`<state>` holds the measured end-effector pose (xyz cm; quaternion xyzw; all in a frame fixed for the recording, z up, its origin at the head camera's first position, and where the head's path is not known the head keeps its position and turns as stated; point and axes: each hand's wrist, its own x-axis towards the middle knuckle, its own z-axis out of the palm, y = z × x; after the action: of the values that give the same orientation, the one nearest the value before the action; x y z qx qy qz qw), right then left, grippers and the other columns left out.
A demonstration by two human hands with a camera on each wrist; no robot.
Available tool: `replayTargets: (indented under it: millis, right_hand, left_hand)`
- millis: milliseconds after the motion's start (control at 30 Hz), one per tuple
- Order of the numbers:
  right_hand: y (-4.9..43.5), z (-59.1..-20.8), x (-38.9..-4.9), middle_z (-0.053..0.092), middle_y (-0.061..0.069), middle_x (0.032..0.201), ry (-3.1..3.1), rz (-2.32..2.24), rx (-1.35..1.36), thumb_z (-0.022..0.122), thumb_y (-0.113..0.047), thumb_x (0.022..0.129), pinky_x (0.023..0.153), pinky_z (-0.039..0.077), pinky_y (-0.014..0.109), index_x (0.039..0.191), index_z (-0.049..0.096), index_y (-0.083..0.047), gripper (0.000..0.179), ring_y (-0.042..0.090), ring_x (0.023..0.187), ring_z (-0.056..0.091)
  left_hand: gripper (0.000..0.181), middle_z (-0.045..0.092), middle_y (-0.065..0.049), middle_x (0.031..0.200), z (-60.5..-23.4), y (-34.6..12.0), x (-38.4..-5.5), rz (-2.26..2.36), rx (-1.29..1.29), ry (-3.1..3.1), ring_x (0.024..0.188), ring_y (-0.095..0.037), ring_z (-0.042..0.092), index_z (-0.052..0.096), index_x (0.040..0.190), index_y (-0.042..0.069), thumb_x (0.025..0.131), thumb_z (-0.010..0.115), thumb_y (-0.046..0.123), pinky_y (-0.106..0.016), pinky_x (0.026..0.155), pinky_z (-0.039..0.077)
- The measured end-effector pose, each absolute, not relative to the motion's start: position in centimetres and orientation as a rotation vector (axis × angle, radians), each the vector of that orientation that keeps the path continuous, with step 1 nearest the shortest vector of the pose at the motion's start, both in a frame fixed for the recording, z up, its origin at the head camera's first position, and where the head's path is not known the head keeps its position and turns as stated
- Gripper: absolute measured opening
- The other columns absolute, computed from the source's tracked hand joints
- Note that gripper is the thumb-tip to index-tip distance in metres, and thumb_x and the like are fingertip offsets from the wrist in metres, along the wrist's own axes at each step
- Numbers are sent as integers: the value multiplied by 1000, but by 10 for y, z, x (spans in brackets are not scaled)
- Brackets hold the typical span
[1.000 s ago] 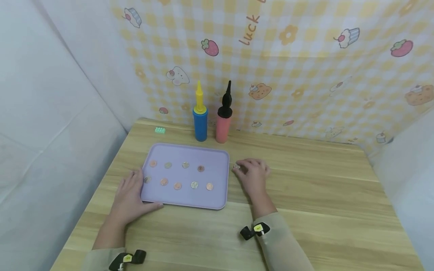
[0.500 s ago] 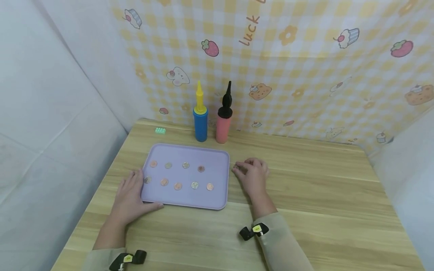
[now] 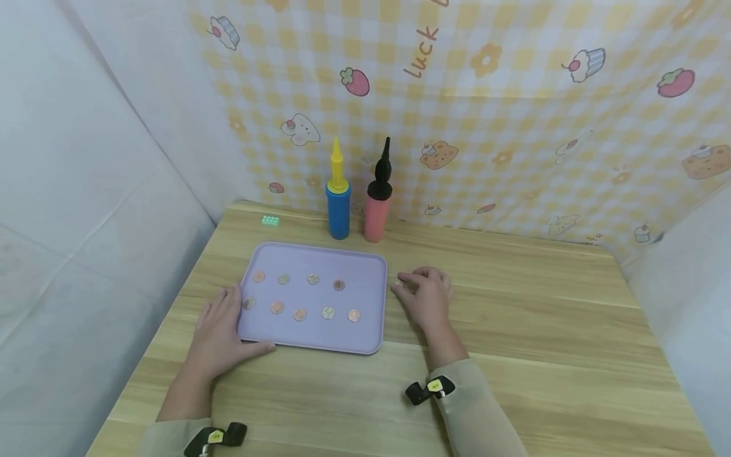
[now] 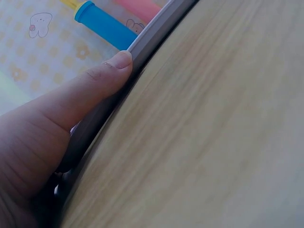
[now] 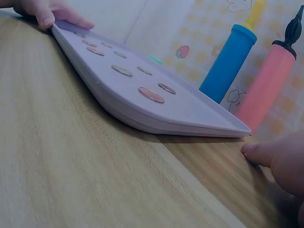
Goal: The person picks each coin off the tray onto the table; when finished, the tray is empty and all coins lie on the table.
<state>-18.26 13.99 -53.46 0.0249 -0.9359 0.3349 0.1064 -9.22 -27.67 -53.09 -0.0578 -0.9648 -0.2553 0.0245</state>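
Note:
A lilac tray (image 3: 320, 254) lies on the wooden table, with several copper and silver coins spread over it in two loose rows. My left hand (image 3: 219, 339) rests against the tray's front left corner. Its fingers lie along the left side and its thumb (image 4: 107, 76) touches the front rim. Just off the tray's right edge, my right hand (image 3: 425, 295) pinches a silver coin (image 3: 399, 282) between thumb and forefinger, close over the table. The right wrist view shows the thumb (image 5: 259, 154) low at the wood, but the coin is out of sight there.
Behind the tray stand two upright hand pumps, a blue one (image 3: 339, 216) with a yellow nozzle and a pink one (image 3: 375, 219) with a black nozzle. A small mint-green toy brick (image 3: 271, 220) lies at the back left. A checked cloth (image 3: 514, 114) hangs behind the table (image 3: 542, 330).
The right hand keeps its place beside the tray, its fingers shifting slightly so that the pinched coin turns. The left hand and the tray have not moved.

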Motion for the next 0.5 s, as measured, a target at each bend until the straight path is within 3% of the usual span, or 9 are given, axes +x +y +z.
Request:
replayTargets:
  millis: [300, 500]
  right_hand:
    - [141, -535, -182, 69, 12, 123, -2690, 1006, 72, 90, -36, 88, 110, 29, 61, 108, 84, -17, 28, 40, 128, 48]
    - [135, -542, -177, 72, 11, 113, -2489, 1036, 181, 90, -31, 85, 102, 32, 61, 101, 84, -13, 24, 39, 119, 53]
  left_hand:
    - [155, 22, -35, 169, -527, -275, -92, -807, -181, -2977, 156, -58, 15, 10, 167, -9, 65, 91, 74, -73, 125, 8]
    - [154, 24, -36, 168, -532, -277, -90, -802, -180, -2961, 155, -60, 17, 11, 167, -9, 65, 91, 75, -73, 124, 9]
